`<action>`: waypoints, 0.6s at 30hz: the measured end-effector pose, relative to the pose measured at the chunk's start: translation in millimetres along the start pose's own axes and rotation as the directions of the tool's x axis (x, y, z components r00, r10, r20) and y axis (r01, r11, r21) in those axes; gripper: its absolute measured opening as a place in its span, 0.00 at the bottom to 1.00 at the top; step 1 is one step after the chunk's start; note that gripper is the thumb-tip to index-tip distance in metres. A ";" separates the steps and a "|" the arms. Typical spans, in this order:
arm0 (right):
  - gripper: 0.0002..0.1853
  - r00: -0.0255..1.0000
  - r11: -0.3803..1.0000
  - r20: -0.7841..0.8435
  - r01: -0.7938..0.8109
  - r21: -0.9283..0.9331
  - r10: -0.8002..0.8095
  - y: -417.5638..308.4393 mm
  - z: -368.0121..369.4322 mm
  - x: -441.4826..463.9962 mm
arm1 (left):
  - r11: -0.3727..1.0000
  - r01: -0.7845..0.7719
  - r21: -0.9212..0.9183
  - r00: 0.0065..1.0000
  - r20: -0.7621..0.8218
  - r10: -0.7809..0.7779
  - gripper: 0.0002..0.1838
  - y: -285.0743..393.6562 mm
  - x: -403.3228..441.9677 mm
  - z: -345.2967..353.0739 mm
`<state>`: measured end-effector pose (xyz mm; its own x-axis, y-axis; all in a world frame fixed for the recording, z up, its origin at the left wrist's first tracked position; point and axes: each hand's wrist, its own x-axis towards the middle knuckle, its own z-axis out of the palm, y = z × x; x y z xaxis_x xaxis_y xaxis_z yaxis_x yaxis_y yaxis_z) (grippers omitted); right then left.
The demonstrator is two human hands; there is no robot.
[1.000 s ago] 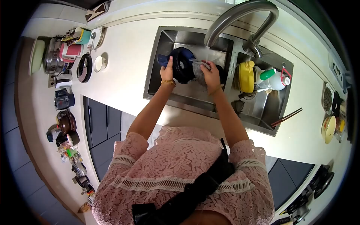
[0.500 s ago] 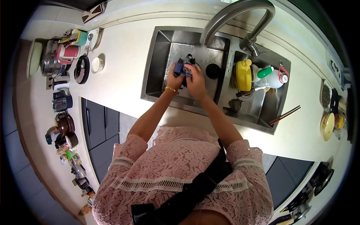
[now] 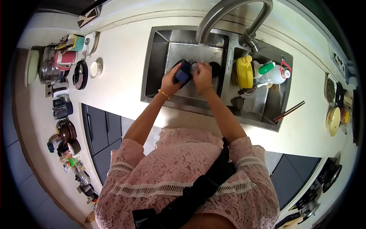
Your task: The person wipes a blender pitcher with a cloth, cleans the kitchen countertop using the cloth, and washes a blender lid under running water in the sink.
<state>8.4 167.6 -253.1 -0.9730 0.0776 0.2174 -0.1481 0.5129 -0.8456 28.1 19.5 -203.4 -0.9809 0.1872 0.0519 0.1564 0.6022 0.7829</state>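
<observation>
Over the left basin of the steel sink (image 3: 146, 82), my left hand (image 3: 170, 82) is closed around a dark blue and black item (image 3: 183, 72) whose kind I cannot make out. Just to its right, my right hand (image 3: 203, 79) is curled with its fingers together below the faucet (image 3: 206, 28). A blurred, pale patch, perhaps water, shows at its fingertips; what it grips is hidden. Behind that hand, a round black piece (image 3: 215, 69) lies on the basin floor.
The right basin holds a yellow bottle (image 3: 244, 72), a green-capped bottle (image 3: 266, 68) and a white jug (image 3: 280, 76). Chopsticks (image 3: 289, 112) lie across its front right rim. A white cup (image 3: 96, 69) and a black round lid-like thing (image 3: 80, 75) stand on the left counter.
My hands have moved apart: the left slightly left and down with the dark item, the right a little to the right. More of the blue surface shows. The view has shifted slightly.
</observation>
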 end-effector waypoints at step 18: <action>0.17 0.804 0.460 0.445 -0.591 0.662 0.393 17.0 -10.4 19.0 | 0.211 0.369 -0.905 0.741 0.149 -0.655 0.13 -3.9 7.2 -36.9</action>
<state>-10.7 186.8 -258.3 -0.9198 -0.1167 -0.3747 0.3901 -0.3756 -0.8407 16.2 -10.2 -183.2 -0.8118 -0.1400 -0.5670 -0.4332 -0.5067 0.7454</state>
